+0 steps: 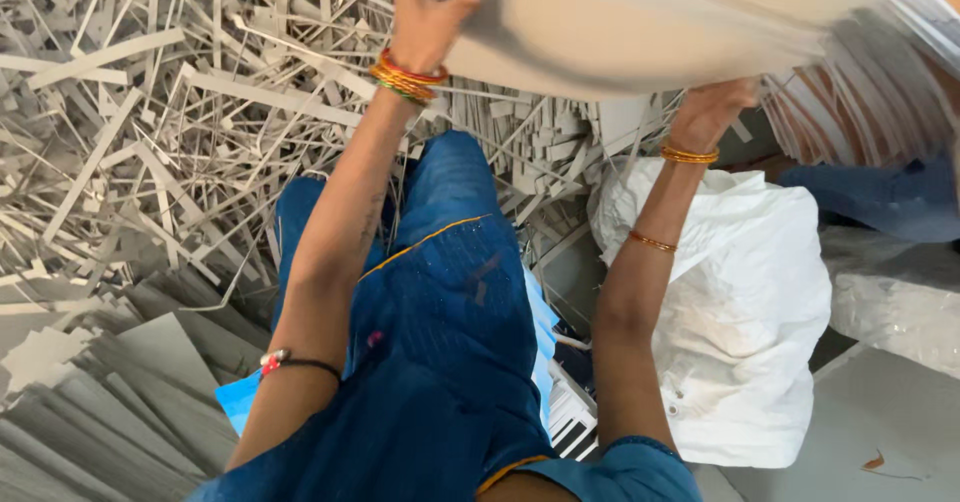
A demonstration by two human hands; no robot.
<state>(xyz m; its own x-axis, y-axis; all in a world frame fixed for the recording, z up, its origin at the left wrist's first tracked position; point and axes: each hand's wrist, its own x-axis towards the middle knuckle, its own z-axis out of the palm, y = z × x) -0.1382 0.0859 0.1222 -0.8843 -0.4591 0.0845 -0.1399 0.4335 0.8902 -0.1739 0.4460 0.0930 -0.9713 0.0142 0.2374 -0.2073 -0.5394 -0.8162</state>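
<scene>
Grey board stack held aloft — left hand clamped on its near-left edge, right hand gripping beneath, long axis running left-right.

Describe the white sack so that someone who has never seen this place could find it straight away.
Start from the person's blue-clad lap in the middle of the head view and go to the right forearm. The white sack sits just beyond that arm, bulging and crumpled. Unlike the flat grey board offcuts heaped on the left, it is soft, rounded and bright white.
</scene>
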